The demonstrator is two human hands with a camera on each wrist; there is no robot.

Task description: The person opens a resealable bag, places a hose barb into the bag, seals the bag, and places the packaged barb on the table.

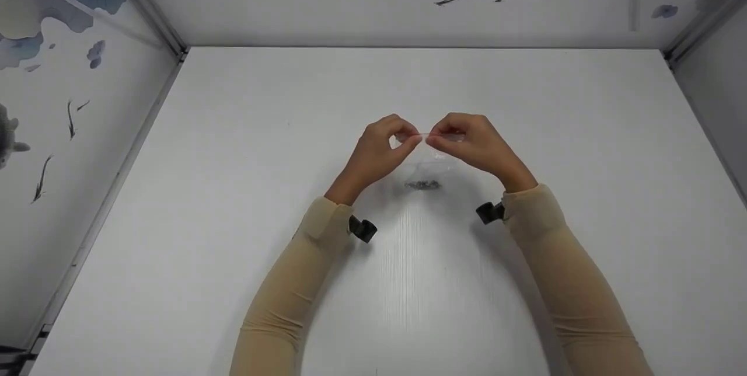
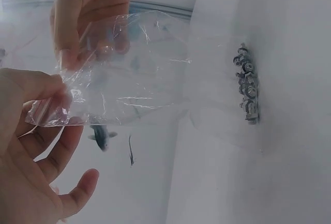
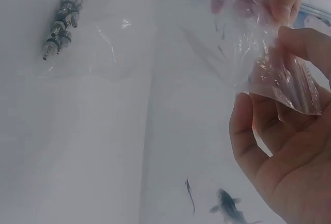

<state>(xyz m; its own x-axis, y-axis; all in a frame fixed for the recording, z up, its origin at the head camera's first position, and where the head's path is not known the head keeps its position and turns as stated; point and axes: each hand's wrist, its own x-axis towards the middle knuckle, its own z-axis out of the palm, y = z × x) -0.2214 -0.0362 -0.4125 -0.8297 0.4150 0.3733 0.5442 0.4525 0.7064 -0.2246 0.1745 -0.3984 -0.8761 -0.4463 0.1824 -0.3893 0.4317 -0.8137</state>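
A clear plastic bag (image 2: 155, 79) hangs between the two hands, with a reddish line along its top edge like a zip strip. My left hand (image 1: 376, 148) pinches that top edge between thumb and forefinger. Close beside it my right hand (image 1: 480, 143) pinches the same edge, fingertips almost meeting the left ones. At the bottom of the bag lie several small metal fittings (image 2: 248, 87) with dark rings, gathered in a row; their exact kind cannot be told. In the right wrist view the right hand's other fingers (image 3: 245, 125) are bent beneath the bag's edge.
A white table (image 1: 262, 101) spreads under the hands. White panels with painted fish and clouds stand at the back (image 1: 362, 8) and left (image 1: 76, 148), and a plain panel (image 1: 715, 78) at the right. Small black wrist cameras (image 1: 365, 230) sit on both sleeves.
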